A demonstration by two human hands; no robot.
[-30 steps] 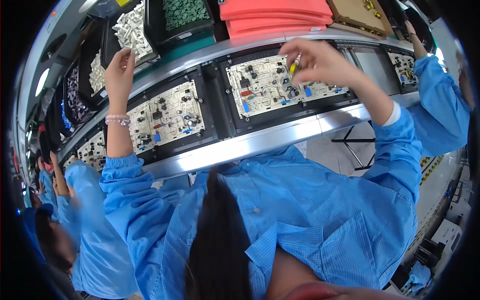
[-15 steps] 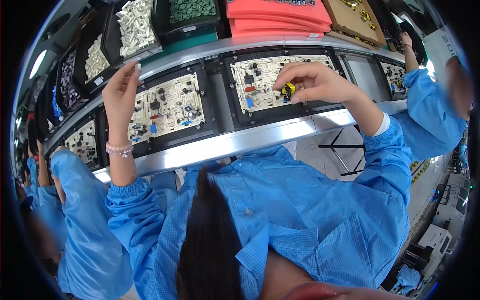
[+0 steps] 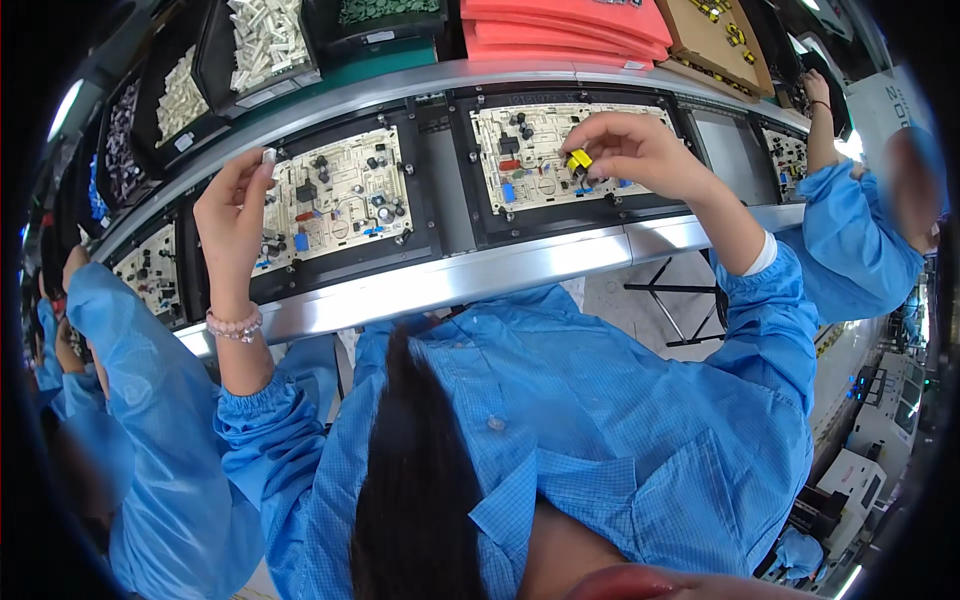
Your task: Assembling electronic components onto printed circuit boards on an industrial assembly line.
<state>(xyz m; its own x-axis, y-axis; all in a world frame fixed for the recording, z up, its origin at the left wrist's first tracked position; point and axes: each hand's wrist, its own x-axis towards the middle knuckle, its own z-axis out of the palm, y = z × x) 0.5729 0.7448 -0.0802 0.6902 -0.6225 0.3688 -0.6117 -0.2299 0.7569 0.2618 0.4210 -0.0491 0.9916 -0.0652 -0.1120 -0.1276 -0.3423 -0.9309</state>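
My left hand (image 3: 230, 220) is raised over the left edge of a circuit board (image 3: 345, 190). Its thumb and fingertips pinch a small white connector (image 3: 268, 156). Over a second circuit board (image 3: 540, 165), to the right, my right hand (image 3: 645, 155) grips a yellow-and-black transformer (image 3: 579, 161) between thumb and fingers. The transformer is held above the board's middle; whether it touches the board I cannot tell. Both boards are cream-coloured, sit in black frames and carry black, blue and red components. My right hand covers part of the second board.
Black bins of white connectors (image 3: 268, 45) and green parts (image 3: 388, 10) stand behind the boards. Pink foam sheets (image 3: 565, 35) and a cardboard box (image 3: 720, 45) of yellow parts lie farther right. A metal rail (image 3: 470, 280) runs along the front. Co-workers in blue sit on both sides.
The transformer in my right hand has turned, showing more of its yellow top. My left hand has come down slightly, still pinching the white connector. The boards appear shifted slightly in view.
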